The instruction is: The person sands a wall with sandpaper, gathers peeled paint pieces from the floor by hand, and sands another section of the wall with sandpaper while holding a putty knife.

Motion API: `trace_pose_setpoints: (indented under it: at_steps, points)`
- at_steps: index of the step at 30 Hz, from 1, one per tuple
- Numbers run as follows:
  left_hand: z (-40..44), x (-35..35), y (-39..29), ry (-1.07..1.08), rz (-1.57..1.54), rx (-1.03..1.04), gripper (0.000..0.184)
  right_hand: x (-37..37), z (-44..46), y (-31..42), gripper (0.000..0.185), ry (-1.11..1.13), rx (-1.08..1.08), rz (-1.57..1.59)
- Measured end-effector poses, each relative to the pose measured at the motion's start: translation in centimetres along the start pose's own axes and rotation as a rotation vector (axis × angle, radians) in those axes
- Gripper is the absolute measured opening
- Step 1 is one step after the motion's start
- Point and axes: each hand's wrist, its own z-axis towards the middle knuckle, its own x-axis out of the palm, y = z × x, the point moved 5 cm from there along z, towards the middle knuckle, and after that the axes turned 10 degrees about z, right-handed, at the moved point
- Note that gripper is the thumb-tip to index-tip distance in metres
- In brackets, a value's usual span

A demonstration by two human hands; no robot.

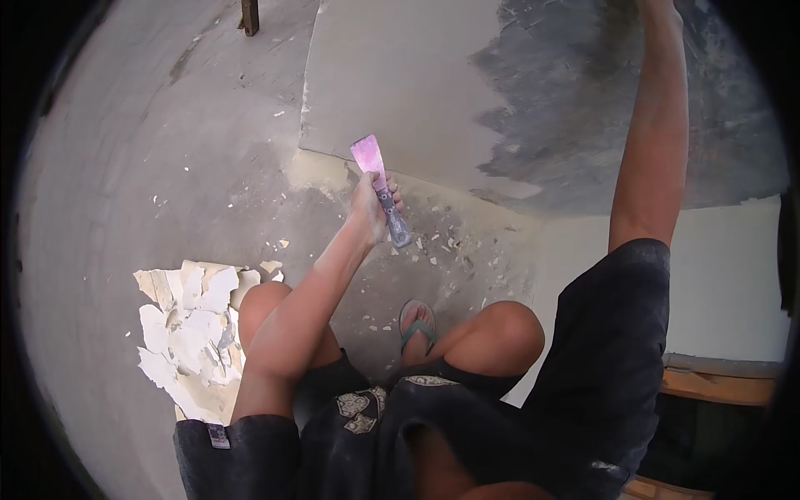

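Note:
My left hand (367,204) is closed around the dark, dusty handle of a putty knife (367,153). Its wide blade looks pinkish and points up, toward the lower edge of the wall. My right arm (654,133) reaches up along the right side, and the hand itself lies beyond the top edge of the view. Beside that arm, the wall (392,83) is smooth light grey on the left, with a rough dark grey patch (575,108) on the right.
Torn pale paint sheets (196,333) are heaped on the grey floor (108,217) by my left knee. Small flakes (450,243) lie scattered along the wall's foot. A sandalled foot (417,325) shows between my knees. A brown post (249,17) stands at the top, and an orange-brown ledge (717,387) at the right.

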Motion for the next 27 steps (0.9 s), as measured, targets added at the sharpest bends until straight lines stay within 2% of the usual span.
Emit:
trace_pose_setpoints:
  at_steps: [4,13,20,27]
  points:
    - [-0.1,0.0,0.9,-0.003,-0.040,-0.050,0.026,0.4,-0.1,0.5,0.054,0.009,-0.009,-0.001]
    - [-1.8,0.0,-0.8,-0.056,-0.058,0.033,0.025,-2.1,0.7,-4.2,0.054,-0.091,0.108,-0.019]
    - [-0.4,-0.6,-0.6,0.005,-0.045,-0.058,0.025,0.4,-0.6,2.3,0.053,0.003,0.024,-0.024]
    - [-2.9,-0.6,-2.6,-0.005,-0.082,0.085,0.025,-0.5,-2.7,2.1,0.053,-0.005,0.081,-0.038]
